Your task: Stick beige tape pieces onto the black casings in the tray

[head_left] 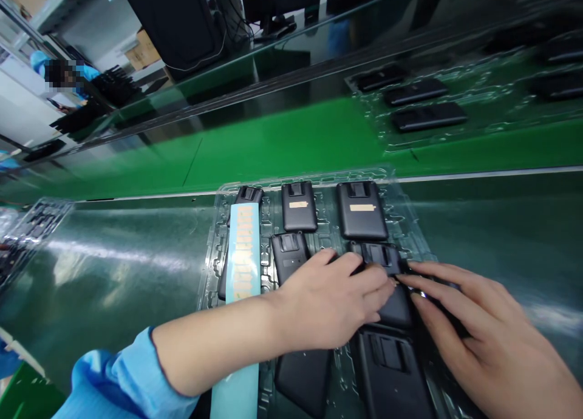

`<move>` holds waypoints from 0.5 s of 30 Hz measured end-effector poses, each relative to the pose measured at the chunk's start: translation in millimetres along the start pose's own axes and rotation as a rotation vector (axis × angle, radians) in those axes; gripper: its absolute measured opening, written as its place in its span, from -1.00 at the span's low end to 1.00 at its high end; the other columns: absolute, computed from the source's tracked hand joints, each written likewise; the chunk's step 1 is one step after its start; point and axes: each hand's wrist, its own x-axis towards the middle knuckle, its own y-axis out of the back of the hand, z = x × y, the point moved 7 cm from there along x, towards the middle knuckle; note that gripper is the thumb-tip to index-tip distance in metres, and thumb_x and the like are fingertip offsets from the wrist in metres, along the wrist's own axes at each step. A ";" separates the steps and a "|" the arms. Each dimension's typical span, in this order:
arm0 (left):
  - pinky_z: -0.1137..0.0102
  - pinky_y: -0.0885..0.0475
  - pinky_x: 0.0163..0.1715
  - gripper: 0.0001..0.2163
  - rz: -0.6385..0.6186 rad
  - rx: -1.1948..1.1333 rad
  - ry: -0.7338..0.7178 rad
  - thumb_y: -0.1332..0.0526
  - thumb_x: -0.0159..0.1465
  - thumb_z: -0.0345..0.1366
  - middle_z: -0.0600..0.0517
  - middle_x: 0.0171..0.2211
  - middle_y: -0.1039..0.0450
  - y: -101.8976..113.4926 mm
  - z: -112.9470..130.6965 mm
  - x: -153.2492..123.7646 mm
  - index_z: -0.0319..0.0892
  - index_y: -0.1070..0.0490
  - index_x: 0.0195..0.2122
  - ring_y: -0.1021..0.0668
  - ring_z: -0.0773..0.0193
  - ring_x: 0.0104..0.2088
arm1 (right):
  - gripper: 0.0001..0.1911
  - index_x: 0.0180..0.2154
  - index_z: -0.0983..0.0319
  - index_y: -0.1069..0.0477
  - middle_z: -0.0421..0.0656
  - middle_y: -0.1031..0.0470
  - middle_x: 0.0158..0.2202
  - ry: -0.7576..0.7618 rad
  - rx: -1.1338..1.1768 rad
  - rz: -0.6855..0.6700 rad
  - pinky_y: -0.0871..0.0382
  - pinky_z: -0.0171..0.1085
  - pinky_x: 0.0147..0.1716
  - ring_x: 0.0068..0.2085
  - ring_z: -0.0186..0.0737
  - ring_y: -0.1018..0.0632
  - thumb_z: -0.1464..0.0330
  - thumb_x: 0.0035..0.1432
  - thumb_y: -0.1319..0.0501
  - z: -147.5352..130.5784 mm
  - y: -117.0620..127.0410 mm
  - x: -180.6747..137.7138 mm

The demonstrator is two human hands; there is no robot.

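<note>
Device [395, 309]: matte black, rounded block, raised piece at its upper end; sits in the tray's right column, second down, beneath my hands.
Left hand [337, 297]: fingers curled together over its face; tips partly hidden, so I cannot tell if they pinch anything.
Right hand [492, 328]: thumb and fingers slightly parted at its right edge; hold on it, cannot tell.
Strip [232, 382]: glossy, pale blue, bearing tan labels [244, 237]; lies over the left column, my forearm crossing above.
Tray [416, 221]: clear moulded plastic, black devices in columns; two in the top row labelled.
Far tray [387, 144]: clear, more devices.
Bench [136, 273]: smooth green, extending left and right of the tray's rim.
</note>
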 end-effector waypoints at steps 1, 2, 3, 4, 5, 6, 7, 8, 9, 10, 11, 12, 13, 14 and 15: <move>0.37 -0.19 -0.28 -0.68 0.006 -0.004 -0.001 0.08 0.27 -0.27 0.02 -0.12 -0.27 0.7 0.3 0.3 -0.25 -0.21 0.00 -0.28 0.27 -0.18 | -0.82 -0.25 0.21 -0.23 -0.05 -0.34 -0.28 0.012 -0.014 0.005 -0.29 -0.13 -0.35 -0.29 -0.13 -0.40 0.35 0.21 0.11 -1.1 0.7 -0.1; 0.36 -0.20 -0.29 -0.69 0.011 -0.008 -0.004 0.08 0.26 -0.28 0.02 -0.13 -0.27 1.3 0.7 0.6 -0.25 -0.22 -0.01 -0.28 0.27 -0.18 | -0.81 -0.25 0.22 -0.23 -0.05 -0.34 -0.30 0.030 -0.035 0.002 -0.28 -0.11 -0.34 -0.32 -0.12 -0.41 0.36 0.21 0.11 -2.9 1.0 -0.3; 0.36 -0.20 -0.30 -0.69 0.015 -0.013 -0.007 0.08 0.26 -0.28 0.03 -0.14 -0.27 1.8 1.1 0.9 -0.26 -0.23 -0.02 -0.28 0.26 -0.19 | -0.81 -0.26 0.22 -0.23 -0.06 -0.35 -0.32 0.050 -0.066 -0.006 -0.26 -0.08 -0.32 -0.34 -0.11 -0.41 0.37 0.21 0.11 -5.1 1.1 -0.6; 0.35 -0.20 -0.31 -0.69 0.016 -0.017 -0.009 0.07 0.26 -0.27 0.03 -0.14 -0.27 2.0 1.1 1.1 -0.27 -0.23 -0.03 -0.28 0.26 -0.19 | -0.81 -0.26 0.23 -0.24 -0.06 -0.36 -0.33 0.075 -0.103 -0.008 -0.23 -0.06 -0.30 -0.36 -0.10 -0.41 0.38 0.20 0.12 -7.6 1.7 -1.2; 0.35 -0.20 -0.32 -0.69 0.017 -0.022 -0.010 0.07 0.26 -0.27 0.02 -0.14 -0.27 2.0 0.9 1.2 -0.28 -0.23 -0.03 -0.28 0.25 -0.19 | -0.80 -0.26 0.24 -0.24 -0.06 -0.38 -0.35 0.102 -0.142 -0.018 -0.21 -0.04 -0.28 -0.38 -0.10 -0.42 0.41 0.19 0.12 -10.1 1.8 -2.0; 0.35 -0.20 -0.32 -0.69 0.020 -0.027 -0.009 0.07 0.26 -0.27 0.02 -0.14 -0.27 1.9 0.3 1.2 -0.29 -0.23 -0.03 -0.28 0.25 -0.19 | -0.79 -0.25 0.26 -0.25 -0.05 -0.39 -0.35 0.136 -0.174 -0.026 -0.19 -0.03 -0.26 -0.39 -0.10 -0.42 0.44 0.17 0.12 -13.0 2.0 -3.1; 0.35 -0.20 -0.32 -0.68 0.024 -0.034 -0.009 0.07 0.26 -0.26 0.02 -0.14 -0.27 1.8 -0.5 1.0 -0.29 -0.23 -0.03 -0.28 0.26 -0.18 | -0.78 -0.24 0.28 -0.26 -0.04 -0.40 -0.35 0.167 -0.194 -0.039 -0.18 -0.03 -0.24 -0.39 -0.09 -0.42 0.46 0.15 0.11 -15.3 1.8 -4.2; 0.36 -0.21 -0.32 -0.68 0.030 -0.043 -0.011 0.06 0.26 -0.25 0.03 -0.13 -0.27 1.8 -1.2 0.7 -0.28 -0.23 -0.03 -0.27 0.26 -0.18 | -0.76 -0.22 0.31 -0.27 -0.02 -0.40 -0.33 0.192 -0.204 -0.051 -0.17 -0.03 -0.22 -0.37 -0.09 -0.42 0.48 0.14 0.11 -17.1 1.7 -5.3; 0.36 -0.21 -0.31 -0.68 0.039 -0.055 -0.014 0.06 0.26 -0.25 0.04 -0.13 -0.28 1.8 -1.9 0.1 -0.28 -0.23 -0.03 -0.27 0.27 -0.17 | -0.74 -0.20 0.33 -0.27 0.00 -0.40 -0.30 0.223 -0.208 -0.066 -0.17 -0.04 -0.21 -0.35 -0.08 -0.42 0.49 0.12 0.11 -19.0 1.3 -6.3; 0.37 -0.21 -0.30 -0.69 0.046 -0.067 -0.016 0.06 0.26 -0.26 0.05 -0.14 -0.28 1.8 -2.6 -0.6 -0.27 -0.23 -0.03 -0.27 0.28 -0.16 | -0.72 -0.19 0.35 -0.28 0.02 -0.40 -0.29 0.254 -0.211 -0.084 -0.17 -0.05 -0.21 -0.33 -0.07 -0.42 0.50 0.11 0.11 -20.8 0.6 -7.3; 0.38 -0.21 -0.29 -0.70 0.052 -0.076 -0.014 0.05 0.26 -0.27 0.05 -0.15 -0.29 1.6 -3.4 -1.5 -0.27 -0.24 -0.04 -0.27 0.29 -0.16 | -0.71 -0.19 0.37 -0.29 0.03 -0.40 -0.28 0.282 -0.215 -0.097 -0.16 -0.05 -0.21 -0.32 -0.06 -0.42 0.50 0.10 0.12 -22.2 0.1 -8.1; 0.39 -0.22 -0.28 -0.70 0.058 -0.084 -0.011 0.05 0.26 -0.28 0.06 -0.15 -0.30 1.6 -4.0 -2.5 -0.27 -0.24 -0.04 -0.27 0.29 -0.15 | -0.69 -0.19 0.39 -0.29 0.05 -0.40 -0.28 0.305 -0.223 -0.108 -0.16 -0.04 -0.21 -0.33 -0.05 -0.41 0.50 0.09 0.12 -23.4 -0.3 -8.9; 0.39 -0.22 -0.27 -0.71 0.064 -0.088 -0.004 0.06 0.26 -0.29 0.06 -0.16 -0.30 1.6 -4.6 -3.5 -0.28 -0.25 -0.05 -0.28 0.29 -0.15 | -0.68 -0.19 0.42 -0.29 0.05 -0.40 -0.29 0.322 -0.237 -0.122 -0.17 -0.04 -0.22 -0.33 -0.05 -0.41 0.50 0.09 0.13 -24.2 -1.1 -9.8; 0.40 -0.22 -0.26 -0.71 0.069 -0.087 0.004 0.05 0.25 -0.30 0.06 -0.15 -0.30 1.6 -5.0 -4.5 -0.28 -0.26 -0.06 -0.28 0.29 -0.14 | -0.67 -0.19 0.43 -0.30 0.06 -0.40 -0.29 0.342 -0.251 -0.138 -0.17 -0.03 -0.21 -0.34 -0.05 -0.42 0.51 0.08 0.14 -25.1 -1.9 -11.2; 0.40 -0.22 -0.25 -0.72 0.070 -0.082 0.007 0.05 0.25 -0.30 0.06 -0.15 -0.30 1.4 -4.9 -5.3 -0.28 -0.26 -0.06 -0.28 0.29 -0.13 | -0.66 -0.18 0.43 -0.30 0.04 -0.40 -0.29 0.331 -0.265 -0.155 -0.18 -0.04 -0.20 -0.33 -0.06 -0.42 0.52 0.08 0.15 -24.1 -2.7 -12.4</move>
